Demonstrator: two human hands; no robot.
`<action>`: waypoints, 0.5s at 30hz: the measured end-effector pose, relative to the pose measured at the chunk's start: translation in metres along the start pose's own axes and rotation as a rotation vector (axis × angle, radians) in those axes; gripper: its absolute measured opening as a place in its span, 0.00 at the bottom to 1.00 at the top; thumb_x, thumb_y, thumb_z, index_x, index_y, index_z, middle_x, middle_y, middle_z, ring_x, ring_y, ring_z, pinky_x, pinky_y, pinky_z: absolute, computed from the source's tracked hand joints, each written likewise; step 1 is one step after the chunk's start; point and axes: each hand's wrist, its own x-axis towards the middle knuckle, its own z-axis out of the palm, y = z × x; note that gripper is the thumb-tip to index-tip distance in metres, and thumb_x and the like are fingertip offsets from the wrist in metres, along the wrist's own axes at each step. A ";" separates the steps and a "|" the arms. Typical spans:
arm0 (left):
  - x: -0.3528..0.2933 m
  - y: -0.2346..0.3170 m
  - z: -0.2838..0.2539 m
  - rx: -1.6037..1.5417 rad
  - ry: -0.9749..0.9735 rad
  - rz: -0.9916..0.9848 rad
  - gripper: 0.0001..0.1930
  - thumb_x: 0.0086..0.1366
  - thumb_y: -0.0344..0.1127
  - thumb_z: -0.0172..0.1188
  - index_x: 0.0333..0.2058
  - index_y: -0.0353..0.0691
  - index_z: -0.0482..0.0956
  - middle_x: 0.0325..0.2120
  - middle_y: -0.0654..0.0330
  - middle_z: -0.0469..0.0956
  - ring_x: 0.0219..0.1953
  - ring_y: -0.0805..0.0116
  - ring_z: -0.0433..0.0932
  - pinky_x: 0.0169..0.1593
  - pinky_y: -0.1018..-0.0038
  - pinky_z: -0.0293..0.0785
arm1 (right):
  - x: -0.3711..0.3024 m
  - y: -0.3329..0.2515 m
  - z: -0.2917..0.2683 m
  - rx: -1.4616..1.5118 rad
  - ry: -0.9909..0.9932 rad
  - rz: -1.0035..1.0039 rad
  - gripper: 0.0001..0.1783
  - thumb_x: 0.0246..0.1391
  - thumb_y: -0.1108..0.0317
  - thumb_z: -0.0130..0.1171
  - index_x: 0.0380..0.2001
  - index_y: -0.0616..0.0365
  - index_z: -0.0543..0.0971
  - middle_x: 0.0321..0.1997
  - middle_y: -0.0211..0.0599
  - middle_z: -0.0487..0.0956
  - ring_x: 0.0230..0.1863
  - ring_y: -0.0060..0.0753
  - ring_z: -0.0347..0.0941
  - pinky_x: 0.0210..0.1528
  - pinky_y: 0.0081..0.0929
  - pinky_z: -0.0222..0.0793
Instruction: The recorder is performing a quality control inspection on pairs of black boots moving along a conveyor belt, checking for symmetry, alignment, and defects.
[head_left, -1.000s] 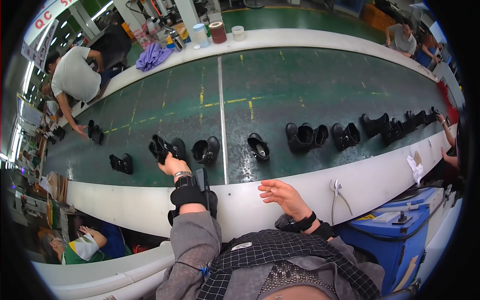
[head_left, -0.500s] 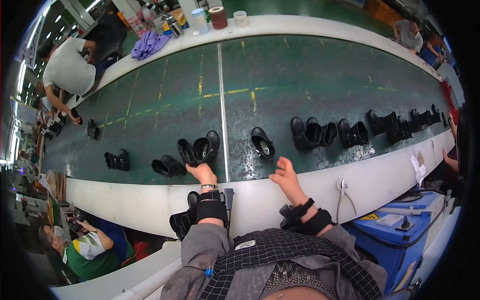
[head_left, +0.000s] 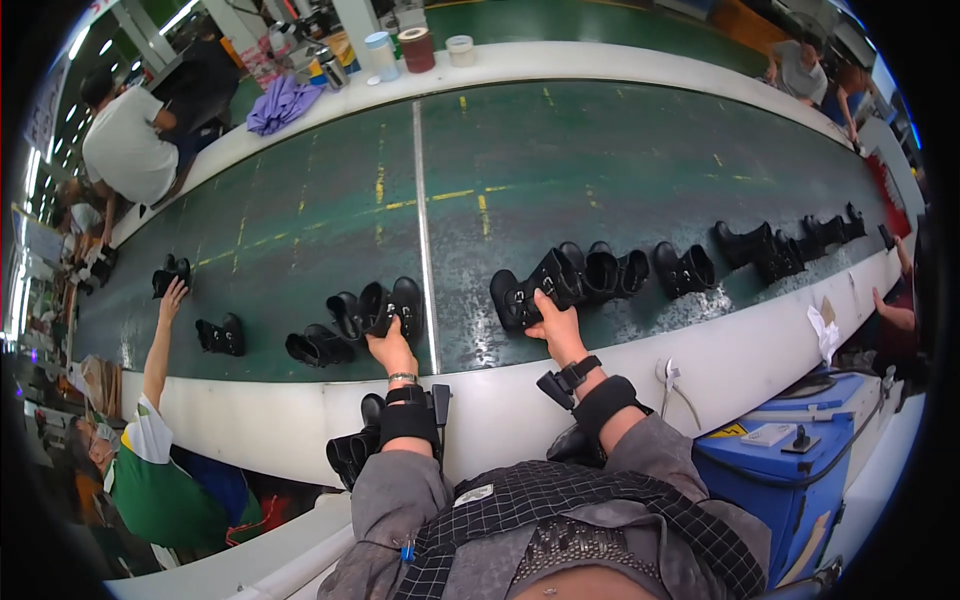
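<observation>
My left hand (head_left: 394, 352) is closed round a black ankle boot (head_left: 376, 308) with a buckled strap, on the green belt (head_left: 520, 135) just left of the metal seam. Another black boot stands against its left side. Right of the seam, my right hand (head_left: 558, 335) grips a second black buckled boot (head_left: 545, 287), its toe pointing left and its shaft leaning toward the boots on the right. My thumb lies over the strap; the other fingers are partly hidden. A boot pair (head_left: 352, 450) rests by my left forearm, partly covered by it.
Several black boots (head_left: 685, 268) stand along the belt to the right. Pliers (head_left: 668, 374) lie on the white ledge (head_left: 500, 385) near a blue machine (head_left: 780, 460). At left a co-worker (head_left: 170, 490) reaches over the belt to a boot. Tape rolls and a purple cloth (head_left: 283, 105) sit on the far ledge.
My right hand, empty before, has taken hold of a boot. The boots by my left hand sit slightly lower in view. The co-worker's arm at left has stretched out to a boot.
</observation>
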 end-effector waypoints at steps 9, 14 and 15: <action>-0.146 0.057 0.020 0.541 -0.572 0.494 0.13 0.50 0.28 0.65 0.35 0.32 0.76 0.41 0.52 0.75 0.36 0.61 0.78 0.40 0.71 0.73 | -0.104 -0.055 -0.036 0.355 -0.013 -0.311 0.21 0.60 0.58 0.47 0.49 0.63 0.68 0.42 0.43 0.75 0.39 0.40 0.78 0.39 0.37 0.79; -0.214 0.073 0.020 0.892 -1.040 0.580 0.18 0.38 0.33 0.68 0.32 0.39 0.77 0.36 0.53 0.74 0.34 0.51 0.77 0.36 0.67 0.74 | -0.147 -0.064 -0.040 0.488 -0.085 -0.356 0.21 0.60 0.58 0.46 0.49 0.62 0.68 0.43 0.43 0.76 0.41 0.42 0.78 0.40 0.40 0.79; -0.221 0.074 0.021 0.880 -1.066 0.588 0.18 0.38 0.33 0.68 0.32 0.39 0.77 0.36 0.53 0.74 0.34 0.51 0.77 0.36 0.67 0.74 | -0.153 -0.063 -0.045 0.409 -0.075 -0.366 0.24 0.61 0.51 0.41 0.47 0.62 0.70 0.43 0.43 0.78 0.42 0.42 0.77 0.41 0.41 0.78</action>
